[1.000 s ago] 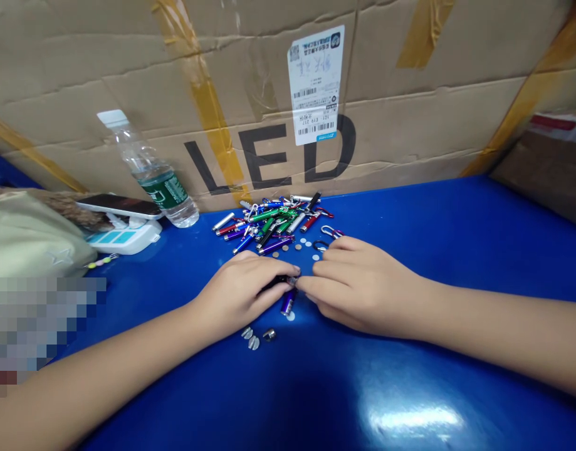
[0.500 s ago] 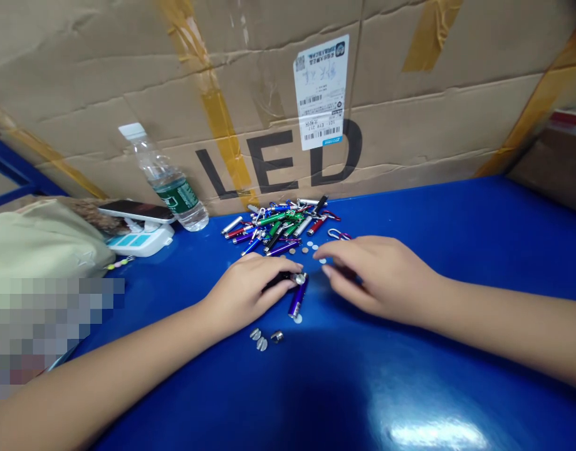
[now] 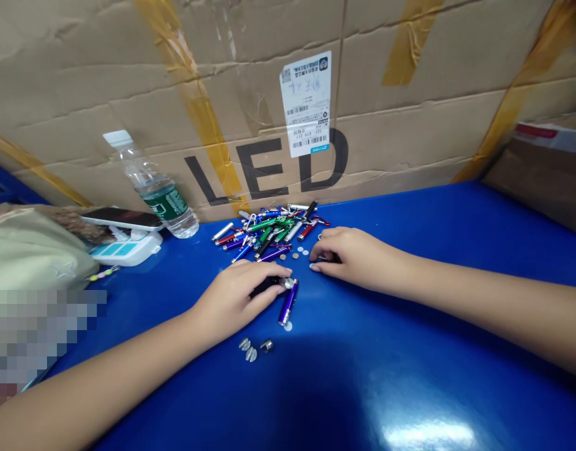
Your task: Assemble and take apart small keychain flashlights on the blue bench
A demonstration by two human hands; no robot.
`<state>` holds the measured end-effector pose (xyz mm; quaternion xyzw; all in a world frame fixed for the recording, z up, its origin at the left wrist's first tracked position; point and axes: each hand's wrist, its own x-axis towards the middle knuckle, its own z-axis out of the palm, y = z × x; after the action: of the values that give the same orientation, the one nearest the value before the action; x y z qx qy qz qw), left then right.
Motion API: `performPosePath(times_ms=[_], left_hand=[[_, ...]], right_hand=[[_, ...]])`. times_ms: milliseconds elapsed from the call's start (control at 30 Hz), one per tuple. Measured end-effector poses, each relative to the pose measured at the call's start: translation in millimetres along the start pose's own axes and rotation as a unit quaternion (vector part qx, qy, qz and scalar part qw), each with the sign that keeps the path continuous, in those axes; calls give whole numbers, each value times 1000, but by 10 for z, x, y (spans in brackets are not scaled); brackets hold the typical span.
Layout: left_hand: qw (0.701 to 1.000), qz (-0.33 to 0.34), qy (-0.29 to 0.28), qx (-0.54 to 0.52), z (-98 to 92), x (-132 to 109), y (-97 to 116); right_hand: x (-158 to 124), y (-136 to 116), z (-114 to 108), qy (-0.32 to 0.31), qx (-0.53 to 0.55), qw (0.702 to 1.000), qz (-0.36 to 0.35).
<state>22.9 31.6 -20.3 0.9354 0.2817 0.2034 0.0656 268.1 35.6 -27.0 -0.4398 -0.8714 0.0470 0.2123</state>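
My left hand [image 3: 245,291] pinches a small round silver piece [image 3: 288,283] between thumb and fingers; a dark part behind it is mostly hidden by the hand. Just under those fingertips a purple mini flashlight [image 3: 288,304] lies on the blue table, with a pale disc [image 3: 288,326] at its lower end. My right hand [image 3: 348,254] rests on the table with fingers curled in, beside several small round discs [image 3: 303,251]; whatever its fingertips hold is hidden. Closer to me lie several small silver metal pieces [image 3: 251,354].
Behind my hands is a pile of colourful mini flashlights with clips [image 3: 269,232]. A water bottle [image 3: 165,197], a phone [image 3: 123,217] on a white power strip [image 3: 137,250] and a pale bag [image 3: 38,250] stand left. A large cardboard box [image 3: 386,144] closes off the back.
My right hand's fingers have curled closer together and come down by the discs. My left hand still pinches the silver piece. The whole view has shifted slightly.
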Motion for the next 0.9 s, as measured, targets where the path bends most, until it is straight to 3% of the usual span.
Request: performPosePath(times_ms=[167,500,900], left_hand=[[1000,14,-1,4,5,9,-4],[1000,22,1,4,18,7,-15],[999,34,9,-1,34,3,-20]], right_hand=[[49,13,-36,-54,9,998,24],[42,-88,-46,-66,25,994,78],[74,-195,-167,-180,23,972,149]])
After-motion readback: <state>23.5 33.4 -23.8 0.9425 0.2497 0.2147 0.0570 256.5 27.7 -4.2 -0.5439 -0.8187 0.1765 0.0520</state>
